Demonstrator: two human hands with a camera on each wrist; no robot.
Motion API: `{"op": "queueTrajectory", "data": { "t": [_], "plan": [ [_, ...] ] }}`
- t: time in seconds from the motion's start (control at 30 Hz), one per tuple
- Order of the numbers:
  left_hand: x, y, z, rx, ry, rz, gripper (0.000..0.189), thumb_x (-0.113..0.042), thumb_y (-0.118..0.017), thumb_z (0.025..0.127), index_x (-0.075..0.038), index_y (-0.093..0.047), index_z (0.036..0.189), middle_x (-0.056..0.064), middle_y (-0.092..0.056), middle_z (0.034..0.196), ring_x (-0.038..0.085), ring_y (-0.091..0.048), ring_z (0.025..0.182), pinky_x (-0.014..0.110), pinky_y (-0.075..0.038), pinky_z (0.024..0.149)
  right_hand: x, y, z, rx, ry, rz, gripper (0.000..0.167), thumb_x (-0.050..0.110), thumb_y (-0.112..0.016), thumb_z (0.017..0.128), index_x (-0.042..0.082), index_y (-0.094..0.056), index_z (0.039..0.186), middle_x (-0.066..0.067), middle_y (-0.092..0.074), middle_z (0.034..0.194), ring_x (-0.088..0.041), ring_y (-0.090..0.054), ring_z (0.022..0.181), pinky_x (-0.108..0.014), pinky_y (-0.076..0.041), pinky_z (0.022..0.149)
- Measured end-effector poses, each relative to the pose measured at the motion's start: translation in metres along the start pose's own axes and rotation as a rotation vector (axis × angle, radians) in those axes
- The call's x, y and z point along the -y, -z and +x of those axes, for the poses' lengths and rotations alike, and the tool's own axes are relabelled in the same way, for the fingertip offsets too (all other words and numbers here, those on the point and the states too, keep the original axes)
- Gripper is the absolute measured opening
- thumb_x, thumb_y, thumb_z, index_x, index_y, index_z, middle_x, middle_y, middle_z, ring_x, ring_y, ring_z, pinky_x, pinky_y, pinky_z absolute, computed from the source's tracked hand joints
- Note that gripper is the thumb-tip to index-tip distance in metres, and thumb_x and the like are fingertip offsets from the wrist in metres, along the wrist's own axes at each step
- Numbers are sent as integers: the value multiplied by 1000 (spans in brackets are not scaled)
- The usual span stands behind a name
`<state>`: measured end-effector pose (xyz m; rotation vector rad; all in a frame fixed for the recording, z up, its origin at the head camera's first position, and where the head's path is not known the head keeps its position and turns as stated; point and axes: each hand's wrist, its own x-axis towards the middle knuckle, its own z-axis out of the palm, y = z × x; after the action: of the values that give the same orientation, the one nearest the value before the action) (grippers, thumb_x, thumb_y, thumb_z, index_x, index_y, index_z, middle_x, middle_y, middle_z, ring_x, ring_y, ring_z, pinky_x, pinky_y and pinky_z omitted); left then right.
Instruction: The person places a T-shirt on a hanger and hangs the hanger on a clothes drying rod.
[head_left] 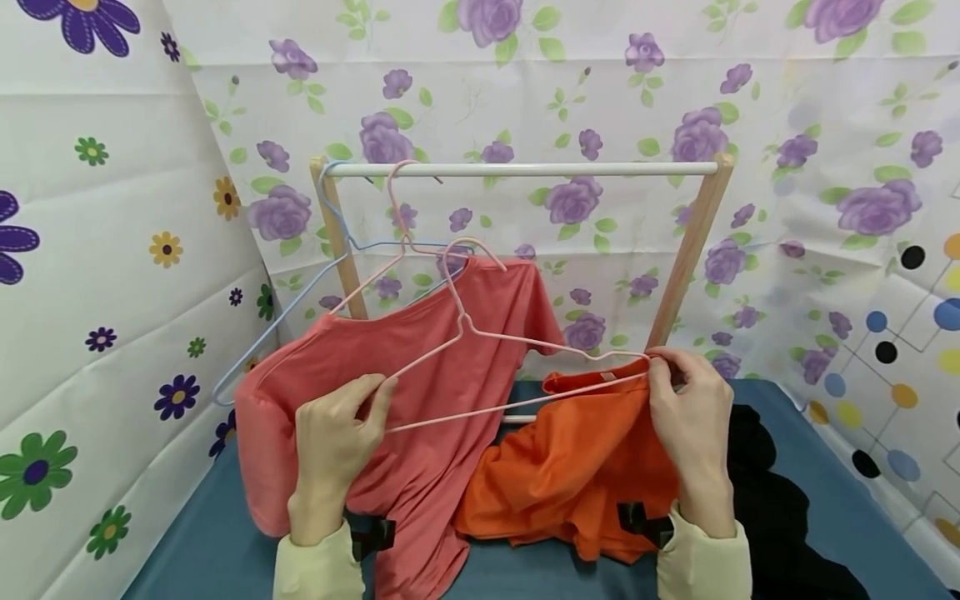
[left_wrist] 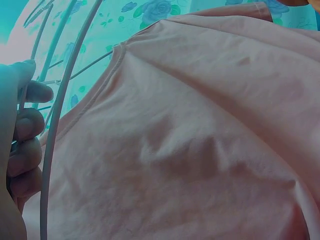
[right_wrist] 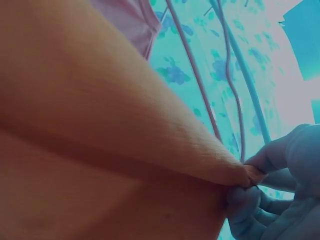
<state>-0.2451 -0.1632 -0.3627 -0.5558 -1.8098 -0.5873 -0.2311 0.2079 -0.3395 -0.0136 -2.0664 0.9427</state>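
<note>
In the head view my left hand (head_left: 337,442) pinches the left end of a pink clothes hanger (head_left: 517,337), which is tilted with its hook up. My right hand (head_left: 692,425) pinches the hanger's right end together with the edge of an orange shirt (head_left: 577,467). From that pinch the orange shirt hangs down, its lower part gathered over the blue surface. The right wrist view shows thumb and finger closed on the orange cloth (right_wrist: 150,160). In the left wrist view curled fingers (left_wrist: 27,125) are around the hanger's end, in front of a coral shirt (left_wrist: 175,130).
The coral shirt (head_left: 405,358) hangs from another pink hanger (head_left: 397,200) on the white rail (head_left: 540,170) of a wooden rack. A blue hanger (head_left: 277,321) hangs at the rail's left end. Black cloth (head_left: 780,508) lies on the blue surface (head_left: 195,533) at right.
</note>
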Motion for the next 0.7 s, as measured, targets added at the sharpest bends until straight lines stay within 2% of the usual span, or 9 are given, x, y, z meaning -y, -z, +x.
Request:
{"op": "queueTrajectory", "data": {
  "t": [0.17, 0.47, 0.53, 0.63, 0.7],
  "plan": [
    [-3, -1, 1, 2, -20, -5, 38, -41, -56, 99, -10, -74, 84, 2, -68, 69, 11, -50, 42, 27, -39, 39, 1, 0, 0, -39, 6, -6, 22, 15, -55, 98, 6, -74, 104, -9, -65, 92, -15, -55, 73, -16, -40, 62],
    [-11, -5, 4, 23, -40, -49, 38, -40, -57, 99, -9, -75, 86, 2, -67, 68, 10, -49, 43, 26, -40, 40, -4, 5, 2, 5, 60, -15, 20, 11, -56, 97, 6, -74, 105, -8, -64, 90, -16, -54, 75, -18, -39, 61],
    [-11, -6, 4, 19, -47, -51, 38, -40, -56, 99, -9, -75, 85, 1, -67, 68, 10, -49, 42, 26, -40, 40, -5, 6, 2, 21, 39, -10, 22, 12, -56, 97, 6, -73, 109, -9, -64, 93, -17, -55, 77, -18, -39, 62],
    [-12, -7, 4, 9, -65, -53, 35, -38, -58, 99, -10, -74, 85, 1, -67, 68, 10, -48, 41, 26, -39, 39, -6, 9, 3, 48, -40, -8, 26, 14, -52, 99, 6, -69, 118, -10, -65, 96, -18, -56, 79, -15, -41, 61],
    [-12, -7, 4, 7, -71, -55, 33, -36, -59, 98, -11, -75, 85, 0, -67, 68, 10, -48, 41, 25, -38, 39, -8, 9, 3, 47, -89, -17, 27, 16, -51, 99, 7, -68, 118, -11, -66, 95, -18, -57, 78, -13, -41, 60]
  ]
}}
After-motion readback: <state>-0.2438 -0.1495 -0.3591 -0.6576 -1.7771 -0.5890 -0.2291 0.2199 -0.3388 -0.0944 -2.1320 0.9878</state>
